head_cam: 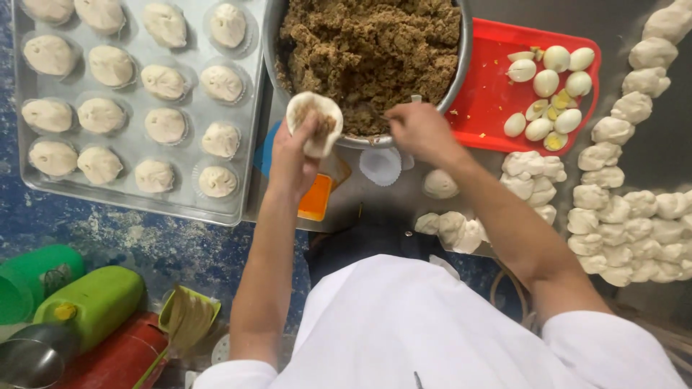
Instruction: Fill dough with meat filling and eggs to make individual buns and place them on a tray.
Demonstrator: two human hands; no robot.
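Observation:
My left hand (292,155) cups a flattened round of white dough (314,122) with brown filling in its middle, held up just in front of the metal bowl (465,54). The bowl is heaped with brown minced filling (369,50). My right hand (418,130) is closed on a small utensil at the bowl's near rim, most of it hidden by the fingers. A white paper liner (380,166) lies on the counter below that hand.
A metal tray (137,198) at the left holds several filled buns on paper liners. A red tray (490,94) at the right holds peeled boiled eggs, some cut. Several raw dough lumps (620,209) lie along the right. Green and red containers (90,302) stand lower left.

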